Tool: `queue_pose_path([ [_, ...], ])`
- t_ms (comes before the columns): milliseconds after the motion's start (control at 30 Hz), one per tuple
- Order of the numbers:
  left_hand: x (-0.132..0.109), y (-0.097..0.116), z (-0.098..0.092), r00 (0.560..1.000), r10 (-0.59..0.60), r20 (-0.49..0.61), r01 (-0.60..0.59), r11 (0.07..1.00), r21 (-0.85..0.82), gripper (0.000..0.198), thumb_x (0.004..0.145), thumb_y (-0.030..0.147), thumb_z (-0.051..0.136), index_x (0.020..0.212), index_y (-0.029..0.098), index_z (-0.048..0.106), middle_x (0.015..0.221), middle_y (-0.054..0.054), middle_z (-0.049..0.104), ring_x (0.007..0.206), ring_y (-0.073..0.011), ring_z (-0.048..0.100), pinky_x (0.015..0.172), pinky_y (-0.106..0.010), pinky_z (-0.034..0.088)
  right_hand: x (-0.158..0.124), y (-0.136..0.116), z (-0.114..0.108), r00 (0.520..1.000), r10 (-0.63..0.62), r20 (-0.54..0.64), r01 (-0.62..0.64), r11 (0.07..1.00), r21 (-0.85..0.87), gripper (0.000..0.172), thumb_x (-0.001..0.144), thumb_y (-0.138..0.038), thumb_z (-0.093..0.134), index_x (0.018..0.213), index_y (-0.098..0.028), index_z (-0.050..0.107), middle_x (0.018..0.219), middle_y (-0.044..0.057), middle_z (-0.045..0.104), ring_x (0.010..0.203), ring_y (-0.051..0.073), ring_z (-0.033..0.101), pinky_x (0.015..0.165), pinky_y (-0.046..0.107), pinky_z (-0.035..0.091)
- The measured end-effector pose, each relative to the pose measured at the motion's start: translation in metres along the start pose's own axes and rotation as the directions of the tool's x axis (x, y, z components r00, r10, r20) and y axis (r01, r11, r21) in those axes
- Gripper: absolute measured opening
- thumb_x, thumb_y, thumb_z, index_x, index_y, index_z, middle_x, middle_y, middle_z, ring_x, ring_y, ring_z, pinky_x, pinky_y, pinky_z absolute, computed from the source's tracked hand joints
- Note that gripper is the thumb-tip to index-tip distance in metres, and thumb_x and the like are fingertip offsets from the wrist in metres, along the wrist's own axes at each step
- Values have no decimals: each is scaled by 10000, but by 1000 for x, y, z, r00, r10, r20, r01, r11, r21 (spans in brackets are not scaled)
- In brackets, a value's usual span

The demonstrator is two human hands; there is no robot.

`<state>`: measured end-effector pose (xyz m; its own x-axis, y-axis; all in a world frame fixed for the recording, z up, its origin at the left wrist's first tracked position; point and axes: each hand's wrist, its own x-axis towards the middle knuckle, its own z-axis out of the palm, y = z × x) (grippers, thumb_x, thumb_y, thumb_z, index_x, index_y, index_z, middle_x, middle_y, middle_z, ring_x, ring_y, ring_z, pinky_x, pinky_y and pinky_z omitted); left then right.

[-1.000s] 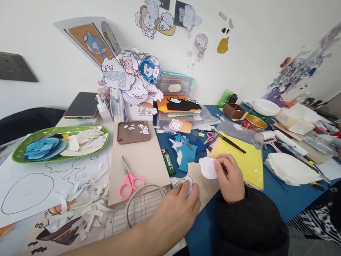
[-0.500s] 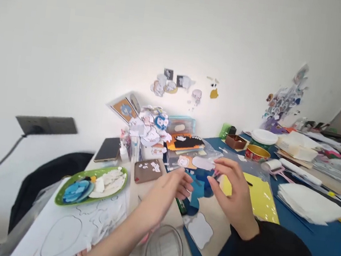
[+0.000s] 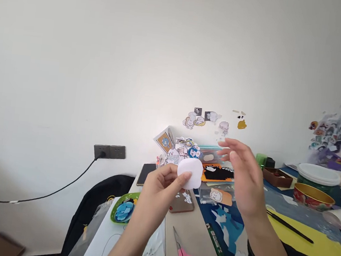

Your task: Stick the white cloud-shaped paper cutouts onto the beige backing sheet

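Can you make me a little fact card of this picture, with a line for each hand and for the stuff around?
Left hand: pinches a white cutout
Right hand: raised, holding nothing that shows
Scissors: pink handles, lying on the beige board
Tweezers: black, on the yellow sheet
Plate: green, with blue pieces on it
Wall: white, with paper characters and a socket

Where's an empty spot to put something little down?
Try the beige board, between the pink scissors, brown tray and green packet. The yellow sheet is bare beside the black tweezers, too. It's crowded left of the scissors, with white paper strips, and right of the green packet, with blue scraps.
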<state>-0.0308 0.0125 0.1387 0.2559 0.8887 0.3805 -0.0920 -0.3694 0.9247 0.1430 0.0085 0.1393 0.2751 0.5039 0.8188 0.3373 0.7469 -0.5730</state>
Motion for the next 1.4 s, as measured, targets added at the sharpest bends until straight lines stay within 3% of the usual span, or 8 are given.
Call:
queue_pose_path([
  [67,-3,1,2,990,131,-60,-118,975,191,172,800,337,610,781,169,640,784,-29,697,734,-146,623,668,-235,483,0,-6,8,978,193,75,-206,949,238,330,931,-416,333,1078,-232,563,1124,76,598,1029,220,566,889,410,449],
  [167,-9,-4,12,934,350,-79,-268,827,494,127,825,283,584,882,202,663,847,-16,708,766,-158,638,691,-252,494,-10,-8,23,969,235,79,-248,907,339,393,924,-482,295,1123,-254,547,1245,57,544,1198,216,466,1026,418,346],
  [333,-19,-21,36,801,564,201,-566,605,560,223,871,127,486,1026,190,634,1033,-33,700,935,-149,647,826,-247,514,-30,-4,38,984,168,-56,-147,952,269,472,923,-485,164,1194,-260,478,1339,50,468,1290,213,366,1067,455,281],
  [633,-43,-8,49,746,427,511,-665,519,537,522,851,177,500,1358,184,373,1397,-70,444,1264,-202,439,1022,-338,422,-3,-6,8,970,239,48,-218,759,614,523,906,-513,113,1056,-216,516,1297,96,521,1214,236,476,987,450,380],
  [733,-42,-5,46,780,404,479,-623,575,530,329,856,193,498,1177,248,542,1229,-23,605,1122,-178,559,931,-301,473,11,-2,-19,967,215,137,-253,758,601,587,896,-542,67,1083,-217,518,1315,106,513,1215,259,478,916,480,435],
  [900,-23,-25,52,904,192,381,-412,624,664,196,891,280,432,945,214,608,980,-50,667,911,-205,610,771,-333,485,19,-9,-77,998,68,14,-69,961,268,647,899,-526,-32,1261,-274,442,1399,70,411,1290,263,387,871,493,462],
  [1133,-23,-86,89,826,-161,540,-376,555,742,127,800,221,521,800,194,645,805,-41,694,755,-218,640,627,-287,440,8,-29,-113,989,37,-141,-11,983,184,602,910,-503,-14,1336,-322,372,1439,-3,335,1344,267,290,908,457,456],
  [1400,-4,-49,55,960,-12,278,-181,731,657,243,851,382,482,813,189,625,572,-6,646,521,-159,601,530,-233,403,4,-36,-127,965,97,-242,-21,954,299,553,931,-480,88,1222,-358,542,1390,-48,421,1361,284,243,963,489,388],
])
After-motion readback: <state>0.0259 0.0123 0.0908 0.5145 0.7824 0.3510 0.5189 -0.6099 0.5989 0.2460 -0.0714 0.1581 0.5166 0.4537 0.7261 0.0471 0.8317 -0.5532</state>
